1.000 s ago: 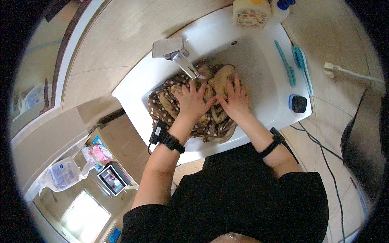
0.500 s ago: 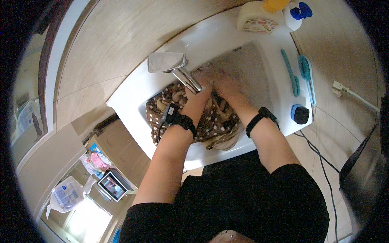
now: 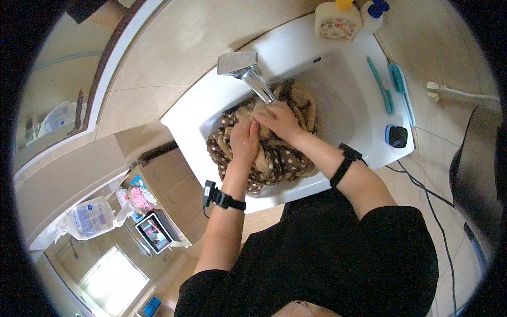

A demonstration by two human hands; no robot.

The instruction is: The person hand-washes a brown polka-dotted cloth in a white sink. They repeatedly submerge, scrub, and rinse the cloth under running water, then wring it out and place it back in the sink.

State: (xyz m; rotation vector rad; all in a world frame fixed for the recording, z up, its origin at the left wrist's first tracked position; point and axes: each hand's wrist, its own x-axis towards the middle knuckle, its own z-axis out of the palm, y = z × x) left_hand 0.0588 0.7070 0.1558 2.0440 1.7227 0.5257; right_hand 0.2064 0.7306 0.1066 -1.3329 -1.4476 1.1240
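A wet brown garment or cloth with white dots [image 3: 277, 166] and a tan inner side lies bunched in the white washbasin [image 3: 346, 113]. My left hand [image 3: 245, 138] presses on its tan folds, fingers closed together around the fabric. Close beside it, my right hand [image 3: 279, 121] has its fingers curled over the same bunched part. Both hands are just below the spout of the chrome tap [image 3: 259, 84]. Part of the right fingertips is lost in the folds. Black straps [image 3: 346, 166] with small devices sit round both forearms.
Two blue-green brushes [image 3: 381, 87] and a dark-topped blue scrubber [image 3: 396, 136] lie on the basin's right rim. A cream bottle [image 3: 338, 22] and a white pump bottle [image 3: 372, 20] stand at the back corner. A plug with a white cable [image 3: 435, 90] is on the right wall.
My hands have come up out of cloudy water behind the cloth and closed on its folds. The cloth now reaches further back, under the tap, and the basin's right side shows bare.
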